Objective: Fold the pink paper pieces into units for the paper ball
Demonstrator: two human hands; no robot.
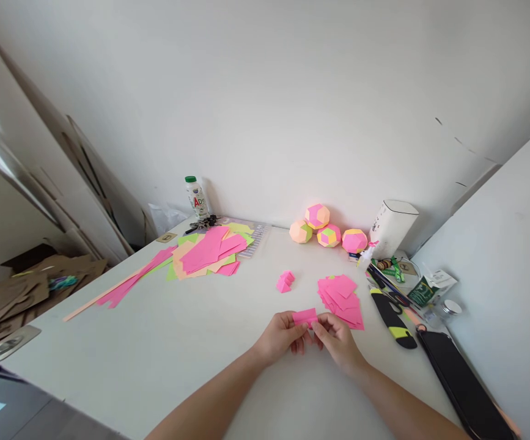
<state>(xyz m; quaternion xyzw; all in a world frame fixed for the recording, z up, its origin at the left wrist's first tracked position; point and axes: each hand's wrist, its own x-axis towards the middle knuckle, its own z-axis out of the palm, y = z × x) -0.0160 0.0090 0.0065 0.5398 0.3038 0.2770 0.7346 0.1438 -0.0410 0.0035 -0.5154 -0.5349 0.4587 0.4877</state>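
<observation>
A small pink piece of paper (pixel 304 316) is pinched between my two hands above the near part of the table. My left hand (pixel 283 335) grips its left side, thumb in front. On the right side my right hand (pixel 337 340) holds it with thumb and fingers closed. Just beyond the hands lies a little cluster of folded pink paper pieces (pixel 285 282). A loose pile of pink paper squares (pixel 342 296) spreads out by my right hand. Whether the held paper has a finished crease is too small to tell.
Several faceted paper balls (pixel 328 236) rest against the wall. Coloured paper sheets (pixel 205 250) lie at left over a clear ruler (pixel 256 241), near a white bottle (pixel 195 198). At right are a black-and-yellow cutter (pixel 390 318), a black phone-like slab (pixel 464 382) and a white container (pixel 392 227).
</observation>
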